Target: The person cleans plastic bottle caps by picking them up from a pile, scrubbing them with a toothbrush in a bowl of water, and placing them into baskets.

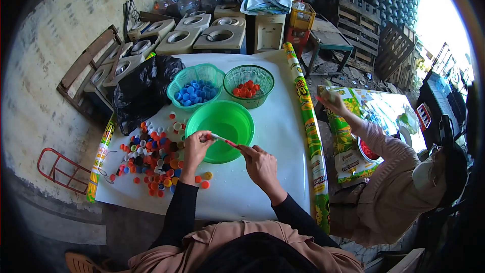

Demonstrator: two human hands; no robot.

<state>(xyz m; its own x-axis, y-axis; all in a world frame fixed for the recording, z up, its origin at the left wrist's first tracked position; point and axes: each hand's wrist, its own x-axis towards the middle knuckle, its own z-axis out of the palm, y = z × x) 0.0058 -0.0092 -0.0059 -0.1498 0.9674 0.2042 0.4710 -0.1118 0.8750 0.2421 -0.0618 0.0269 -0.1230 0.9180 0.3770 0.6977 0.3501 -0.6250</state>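
Pinching a whitish piece (214,137) in the left hand (197,147) and a pink tool (231,143), perhaps a knife, in the right hand (260,164), above the green bowl (235,121). Showing loose caps (174,164) at nine o'clock, blue caps (192,93) at eleven.

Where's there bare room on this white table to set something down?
Bare patches: right of the green bowl to the printed roll, and between your forearms at the near edge. Crowded: the left, with loose caps and the black bag.
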